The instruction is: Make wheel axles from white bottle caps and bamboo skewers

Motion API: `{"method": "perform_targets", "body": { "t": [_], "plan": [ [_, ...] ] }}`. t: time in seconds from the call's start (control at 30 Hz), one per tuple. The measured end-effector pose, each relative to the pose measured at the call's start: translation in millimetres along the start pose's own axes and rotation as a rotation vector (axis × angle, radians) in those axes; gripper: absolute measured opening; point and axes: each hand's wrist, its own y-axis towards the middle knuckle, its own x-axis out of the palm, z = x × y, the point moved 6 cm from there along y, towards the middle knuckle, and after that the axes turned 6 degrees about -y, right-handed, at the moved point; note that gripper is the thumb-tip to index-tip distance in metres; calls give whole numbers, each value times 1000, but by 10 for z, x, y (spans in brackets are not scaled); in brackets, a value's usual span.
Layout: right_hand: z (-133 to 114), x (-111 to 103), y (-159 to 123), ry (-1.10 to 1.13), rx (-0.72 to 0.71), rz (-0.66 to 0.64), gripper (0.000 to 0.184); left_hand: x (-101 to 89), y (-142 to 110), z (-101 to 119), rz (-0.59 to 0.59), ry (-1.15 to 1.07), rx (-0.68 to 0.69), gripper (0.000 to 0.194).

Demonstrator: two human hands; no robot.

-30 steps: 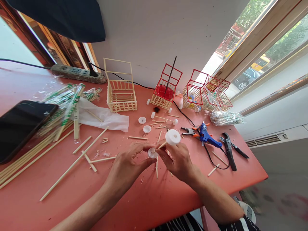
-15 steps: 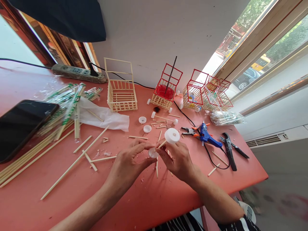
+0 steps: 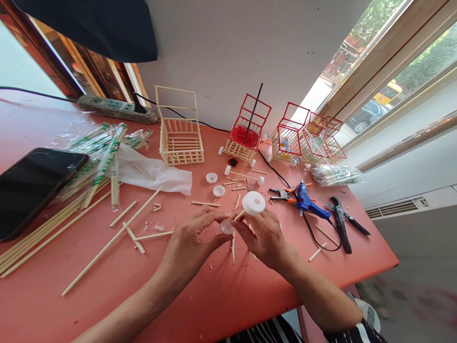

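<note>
My left hand (image 3: 198,233) pinches a small white bottle cap (image 3: 226,226) between thumb and fingers, its open side up. In my right hand (image 3: 262,233) a short wooden stick (image 3: 240,215) is gripped between thumb and forefinger. One end of the stick meets the inside of the cap; the other end carries a second white cap (image 3: 253,203) like a wheel. Two loose caps lie just beyond my hands, one nearer (image 3: 219,191) and one farther (image 3: 212,178). A finished-looking axle (image 3: 244,175) with a white cap on each end lies behind them.
A stick-built basket (image 3: 181,143) stands at the back, with red-trimmed carts (image 3: 243,143) to its right. A blue glue gun (image 3: 310,202), pliers (image 3: 285,194) and black-handled cutters (image 3: 341,224) lie right. Left are a phone (image 3: 37,188), long sticks (image 3: 110,243) and wrapped chopsticks (image 3: 107,152).
The capped stick in my right hand has tilted slightly, its upper cap shifting a little left and down. My left hand has stayed in place with its cap.
</note>
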Motion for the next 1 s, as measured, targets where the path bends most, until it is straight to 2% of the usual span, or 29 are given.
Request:
{"method": "perform_targets", "body": {
  "t": [0.5, 1.0],
  "plan": [
    [-1, -20, -6, -4, -3, 16, 10, -10, -12, 15, 19, 7, 45, 21],
    [-11, -28, -9, 9, -11, 31, 9, -1, -12, 22, 1, 7, 35, 20]
  ]
}}
